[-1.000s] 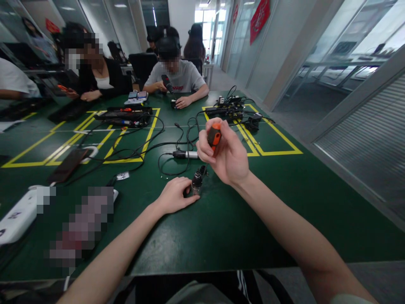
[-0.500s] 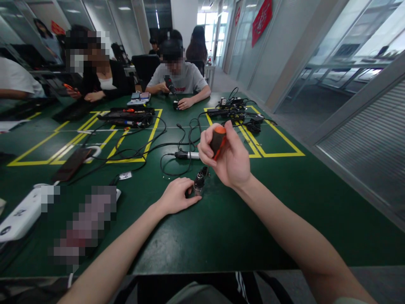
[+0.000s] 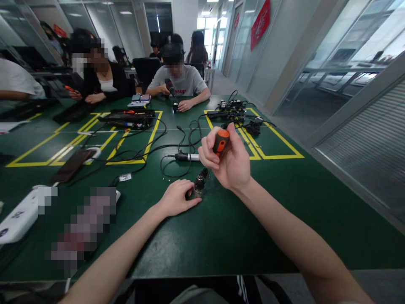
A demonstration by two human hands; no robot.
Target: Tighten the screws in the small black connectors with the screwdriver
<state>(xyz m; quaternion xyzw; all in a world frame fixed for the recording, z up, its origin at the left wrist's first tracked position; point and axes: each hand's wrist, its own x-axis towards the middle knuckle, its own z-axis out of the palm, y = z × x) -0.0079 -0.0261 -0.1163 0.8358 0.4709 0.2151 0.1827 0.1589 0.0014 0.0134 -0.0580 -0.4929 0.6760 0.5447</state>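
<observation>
My right hand (image 3: pixel 226 158) is wrapped round the orange and black handle of a screwdriver (image 3: pixel 221 141), tilted with its shaft pointing down. The tip meets or nearly meets a small black and metal part (image 3: pixel 199 184) on the table; the exact contact is too small to make out. My left hand (image 3: pixel 179 197) rests on the table with thumb and fingers closed round the lower end of that part, keeping it upright. Just behind the part, partly covered by my right hand, lies a silver and black cylindrical tool (image 3: pixel 187 157) with a cable.
The green table (image 3: pixel 253 240) has yellow tape outlines. Tangled black cables and devices (image 3: pixel 232 112) lie at the back right. A black tray of tools (image 3: pixel 126 117) sits at the back left. A power strip (image 3: pixel 19 217) and a phone (image 3: pixel 72 164) are at left. Several people sit across.
The screwdriver handle has turned and tipped slightly in my right hand, showing more of its orange end. My left hand and the small part stay in place.
</observation>
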